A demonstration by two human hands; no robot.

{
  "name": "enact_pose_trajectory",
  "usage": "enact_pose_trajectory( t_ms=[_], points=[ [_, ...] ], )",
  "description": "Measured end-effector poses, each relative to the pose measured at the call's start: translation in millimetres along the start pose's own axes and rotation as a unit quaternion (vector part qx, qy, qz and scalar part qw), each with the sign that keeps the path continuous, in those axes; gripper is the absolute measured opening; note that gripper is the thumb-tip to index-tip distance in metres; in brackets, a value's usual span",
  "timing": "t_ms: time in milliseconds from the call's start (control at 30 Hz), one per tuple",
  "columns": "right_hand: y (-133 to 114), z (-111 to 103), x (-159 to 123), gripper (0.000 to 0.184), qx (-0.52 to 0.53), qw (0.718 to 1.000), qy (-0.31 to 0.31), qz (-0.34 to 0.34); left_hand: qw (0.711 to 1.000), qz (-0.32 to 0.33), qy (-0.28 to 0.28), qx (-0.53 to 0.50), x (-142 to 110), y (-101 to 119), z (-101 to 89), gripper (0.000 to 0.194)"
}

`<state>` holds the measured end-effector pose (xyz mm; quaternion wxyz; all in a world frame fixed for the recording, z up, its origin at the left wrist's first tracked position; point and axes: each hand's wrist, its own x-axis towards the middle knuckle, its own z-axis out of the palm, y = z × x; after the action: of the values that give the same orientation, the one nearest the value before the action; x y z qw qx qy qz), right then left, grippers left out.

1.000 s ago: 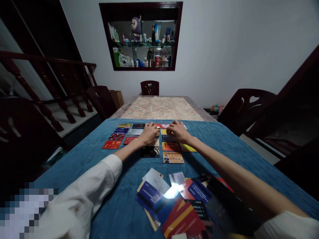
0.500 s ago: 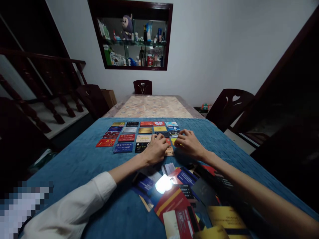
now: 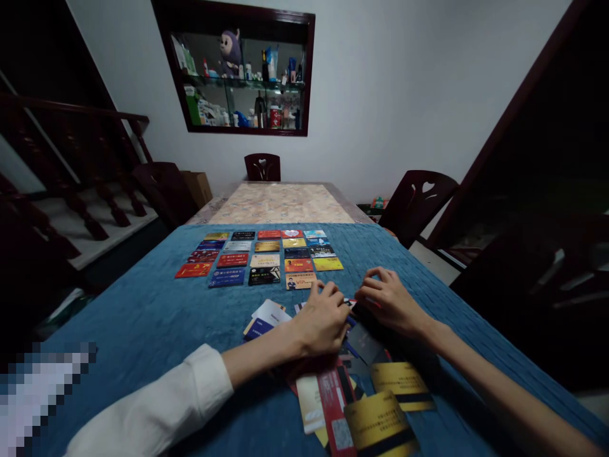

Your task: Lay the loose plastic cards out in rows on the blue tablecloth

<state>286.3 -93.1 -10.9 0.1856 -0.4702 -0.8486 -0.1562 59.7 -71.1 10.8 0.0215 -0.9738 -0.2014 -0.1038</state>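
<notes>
Several plastic cards lie in neat rows [image 3: 266, 257] on a blue cloth [image 3: 143, 317] over the table. Nearer me a loose pile of cards [image 3: 342, 393] is spread out, with gold, red and blue ones on top. My left hand [image 3: 323, 324] rests on the far edge of that pile, its fingers curled onto the cards. My right hand [image 3: 387, 301] sits just to its right, fingers bent down onto the pile. Whether either hand has lifted a card is hidden by the fingers.
Beyond the cloth the patterned tabletop [image 3: 280, 203] runs to a dark chair [image 3: 261, 167] at the far end. Other dark chairs stand at the left [image 3: 164, 190] and right [image 3: 416, 200]. A wall cabinet [image 3: 238, 70] holds bottles and a plush toy. A stair railing [image 3: 71, 165] is at left.
Both hands have drawn back from the laid-out rows toward me and now sit on the loose pile. The view has swung slightly to the right.
</notes>
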Motion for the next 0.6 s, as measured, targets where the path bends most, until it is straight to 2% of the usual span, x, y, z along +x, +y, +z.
enact_pose_trajectory(
  t_ms=[167, 333, 467, 600],
  points=[
    [-2.2, -7.9, -22.6, 0.019, 0.032, 0.999, -0.009, 0.02, 1.0, 0.001, 0.002, -0.004, 1.8, 22.5, 6.3, 0.032],
    [2.0, -13.7, -40.0, 0.022, 0.073, 0.996, -0.032, 0.049, 1.0, -0.02, -0.011, -0.013, 6.1, 35.2, 9.3, 0.044],
    [2.6, -20.1, -45.2, 0.022, 0.101, 0.992, -0.049, 0.056, 0.999, -0.036, -0.014, -0.028, 9.9, 42.3, 11.9, 0.049],
    [-2.6, -24.4, -44.7, 0.025, 0.136, 0.987, -0.072, 0.056, 0.997, -0.057, -0.043, -0.031, 11.8, 47.8, 11.9, 0.054]
  ],
)
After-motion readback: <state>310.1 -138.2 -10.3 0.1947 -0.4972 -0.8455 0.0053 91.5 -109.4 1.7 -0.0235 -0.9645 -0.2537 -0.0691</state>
